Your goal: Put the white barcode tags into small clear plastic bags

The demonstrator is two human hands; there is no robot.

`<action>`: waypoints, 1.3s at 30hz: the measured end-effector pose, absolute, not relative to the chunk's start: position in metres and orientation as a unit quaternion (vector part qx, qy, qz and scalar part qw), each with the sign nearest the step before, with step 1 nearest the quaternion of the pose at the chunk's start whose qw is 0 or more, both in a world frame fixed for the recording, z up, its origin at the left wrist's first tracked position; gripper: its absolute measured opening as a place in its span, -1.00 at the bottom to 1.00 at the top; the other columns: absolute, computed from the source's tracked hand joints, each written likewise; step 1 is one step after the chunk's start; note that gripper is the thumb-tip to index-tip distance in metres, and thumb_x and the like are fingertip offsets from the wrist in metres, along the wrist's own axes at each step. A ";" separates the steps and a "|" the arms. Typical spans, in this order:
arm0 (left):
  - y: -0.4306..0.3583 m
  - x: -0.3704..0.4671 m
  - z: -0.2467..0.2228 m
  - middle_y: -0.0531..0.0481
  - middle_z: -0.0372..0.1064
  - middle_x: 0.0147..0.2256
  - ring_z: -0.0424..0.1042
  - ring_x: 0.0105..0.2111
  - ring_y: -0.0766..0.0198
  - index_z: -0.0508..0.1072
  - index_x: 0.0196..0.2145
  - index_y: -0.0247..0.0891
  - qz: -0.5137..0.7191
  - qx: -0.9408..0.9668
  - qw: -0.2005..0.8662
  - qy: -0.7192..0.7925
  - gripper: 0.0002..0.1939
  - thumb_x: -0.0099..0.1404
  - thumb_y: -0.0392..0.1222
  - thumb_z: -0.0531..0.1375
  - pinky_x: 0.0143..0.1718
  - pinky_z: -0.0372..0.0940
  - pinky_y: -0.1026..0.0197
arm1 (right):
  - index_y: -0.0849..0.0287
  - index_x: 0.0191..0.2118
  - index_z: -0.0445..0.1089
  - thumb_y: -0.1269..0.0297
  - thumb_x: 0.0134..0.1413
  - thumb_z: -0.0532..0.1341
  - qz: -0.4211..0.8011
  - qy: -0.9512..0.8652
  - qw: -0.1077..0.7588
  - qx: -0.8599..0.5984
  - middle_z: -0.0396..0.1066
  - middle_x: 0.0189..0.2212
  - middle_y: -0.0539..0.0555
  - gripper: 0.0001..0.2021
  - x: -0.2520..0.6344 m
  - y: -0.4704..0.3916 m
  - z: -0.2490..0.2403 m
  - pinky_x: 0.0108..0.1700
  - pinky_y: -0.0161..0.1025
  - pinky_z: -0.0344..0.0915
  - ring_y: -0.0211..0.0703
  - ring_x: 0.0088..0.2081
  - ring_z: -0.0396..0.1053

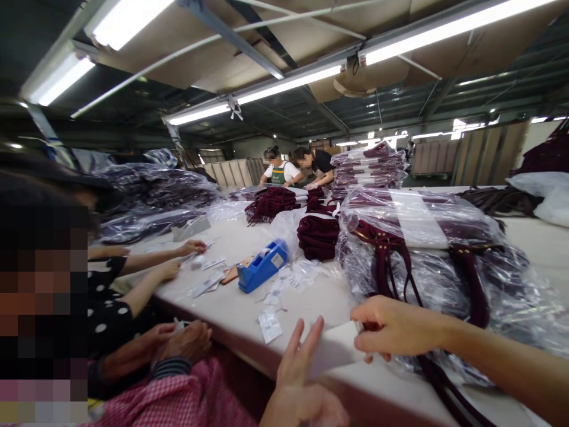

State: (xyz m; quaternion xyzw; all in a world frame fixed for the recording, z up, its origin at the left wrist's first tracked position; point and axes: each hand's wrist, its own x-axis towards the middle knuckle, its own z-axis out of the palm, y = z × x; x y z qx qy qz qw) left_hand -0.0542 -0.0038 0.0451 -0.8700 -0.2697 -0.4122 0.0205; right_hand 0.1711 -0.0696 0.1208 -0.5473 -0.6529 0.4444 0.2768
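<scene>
At table edge, pinching white card [334,350] between right hand [391,329] and spread left hand [302,385]; best kept flat beside bagged bags [427,249].

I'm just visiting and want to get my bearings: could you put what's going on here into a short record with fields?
Place: long white work table under strip lights
Right hand: pinches the edge of a white card
Left hand: fingers spread, touching the same card
Next to them: plastic-wrapped maroon bags with dark straps
On the table: blue tape dispenser, small white packets
Others: seated people at left handling small tags; two people bent over the far end
</scene>
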 end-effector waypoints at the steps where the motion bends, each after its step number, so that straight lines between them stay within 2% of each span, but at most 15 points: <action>1: -0.006 -0.055 0.045 -0.30 0.38 0.07 0.43 -0.01 -0.12 0.50 -0.06 -0.14 -0.404 -0.873 0.007 -0.274 -0.67 0.27 -0.26 0.07 -0.20 0.43 -0.13 | 0.22 -0.48 0.29 0.40 -0.02 0.13 0.430 -0.663 0.265 -0.552 0.47 -0.52 0.01 -0.92 0.170 -0.071 0.120 -0.62 -0.47 0.18 -0.35 -0.61 0.31; 4: -0.015 -0.057 0.050 -0.11 0.31 0.15 0.22 0.17 -0.18 0.57 -0.40 -0.07 -0.398 -0.882 0.007 -0.251 -0.72 0.27 -0.25 0.06 -0.04 0.27 -0.32 | 0.21 -0.49 0.27 0.41 -0.01 0.12 0.408 -0.678 0.250 -0.559 0.47 -0.53 0.00 -0.91 0.164 -0.073 0.116 -0.68 -0.50 0.10 -0.36 -0.63 0.32; 5: -0.019 -0.056 0.052 -0.08 0.32 0.15 0.18 0.19 -0.16 0.57 -0.43 -0.08 -0.401 -0.882 0.001 -0.247 -0.72 0.28 -0.25 0.07 0.01 0.23 -0.33 | 0.21 -0.49 0.27 0.41 0.00 0.12 0.410 -0.675 0.254 -0.558 0.47 -0.53 0.00 -0.91 0.162 -0.073 0.115 -0.68 -0.51 0.10 -0.36 -0.63 0.32; 7: -0.024 -0.056 0.054 -0.11 0.35 0.11 0.25 0.15 -0.04 0.56 -0.34 -0.11 -0.409 -0.876 -0.039 -0.254 -0.74 0.31 -0.27 0.07 0.03 0.28 -0.20 | 0.21 -0.49 0.26 0.40 0.02 0.13 0.431 -0.663 0.272 -0.548 0.45 -0.53 -0.01 -0.90 0.160 -0.072 0.110 -0.65 -0.51 0.13 -0.38 -0.62 0.32; 10: -0.028 -0.056 0.049 -0.15 0.35 0.11 0.38 0.06 0.10 0.53 -0.21 -0.15 -0.386 -0.867 -0.131 -0.287 -0.76 0.34 -0.26 0.06 -0.04 0.40 0.03 | 0.22 -0.47 0.27 0.37 0.05 0.15 0.483 -0.640 0.290 -0.522 0.43 -0.55 -0.03 -0.89 0.161 -0.070 0.102 -0.64 -0.51 0.11 -0.42 -0.64 0.26; 16: -0.031 -0.060 0.031 -0.12 0.26 0.19 0.33 0.12 0.02 0.54 -0.36 -0.15 -0.359 -0.854 -0.207 -0.316 -0.76 0.34 -0.16 0.08 0.03 0.36 -0.08 | 0.23 -0.46 0.32 0.39 0.03 0.15 0.510 -0.619 0.283 -0.526 0.40 -0.59 -0.07 -0.92 0.166 -0.074 0.083 -0.67 -0.50 0.05 -0.43 -0.67 0.20; 21: -0.038 -0.056 0.014 -0.15 0.20 0.22 0.37 0.09 0.03 0.55 -0.32 -0.17 -0.441 -0.811 -0.182 -0.340 -0.74 0.34 -0.21 0.05 0.02 0.37 -0.04 | 0.22 -0.46 0.31 0.40 0.01 0.16 0.497 -0.598 0.311 -0.547 0.40 -0.60 -0.07 -0.93 0.164 -0.076 0.072 -0.66 -0.49 0.05 -0.42 -0.67 0.19; 27: -0.039 -0.064 -0.003 -0.16 0.29 0.17 0.41 0.06 0.05 0.58 -0.26 -0.14 -0.385 -0.818 -0.223 -0.365 -0.78 0.31 -0.24 0.11 -0.02 0.40 0.03 | 0.21 -0.41 0.33 0.41 -0.03 0.19 0.504 -0.588 0.342 -0.532 0.41 -0.57 -0.07 -0.99 0.164 -0.075 0.066 -0.62 -0.48 0.08 -0.40 -0.63 0.23; 31: -0.043 -0.064 -0.004 -0.14 0.39 0.02 0.47 -0.04 0.09 0.59 -0.29 -0.15 -0.405 -0.777 -0.276 -0.394 -0.78 0.31 -0.19 0.12 -0.06 0.42 0.09 | 0.19 -0.26 0.33 0.41 -0.03 0.21 0.448 -0.608 0.351 -0.554 0.34 -0.59 -0.12 -0.85 0.165 -0.076 0.063 -0.61 -0.46 0.09 -0.38 -0.63 0.23; 34: -0.045 -0.064 -0.002 -0.09 0.41 -0.11 0.50 -0.15 0.15 0.59 -0.28 -0.15 -0.404 -0.756 -0.322 -0.402 -0.81 0.28 -0.15 0.16 -0.16 0.45 0.20 | 0.16 -0.06 0.26 0.39 -0.01 0.21 0.434 -0.610 0.349 -0.565 0.30 -0.60 -0.16 -0.67 0.167 -0.078 0.061 -0.60 -0.45 0.09 -0.38 -0.64 0.20; 37: -0.044 -0.066 -0.001 -0.03 0.40 -0.21 0.49 -0.26 0.23 0.58 -0.30 -0.16 -0.403 -0.734 -0.366 -0.405 -0.82 0.28 -0.12 0.17 -0.28 0.44 0.30 | 0.14 0.15 0.08 0.48 0.00 0.15 0.488 -0.614 0.333 -0.524 0.30 -0.53 -0.14 -0.45 0.172 -0.081 0.060 -0.50 -0.42 0.21 -0.34 -0.56 0.30; 39: -0.042 -0.069 0.000 -0.02 0.39 -0.24 0.47 -0.30 0.26 0.57 -0.34 -0.17 -0.409 -0.732 -0.370 -0.400 -0.81 0.29 -0.11 0.16 -0.32 0.41 0.33 | 0.14 0.18 0.03 0.55 -0.02 0.10 0.500 -0.624 0.321 -0.508 0.35 -0.42 -0.08 -0.40 0.175 -0.083 0.060 -0.42 -0.39 0.25 -0.33 -0.49 0.36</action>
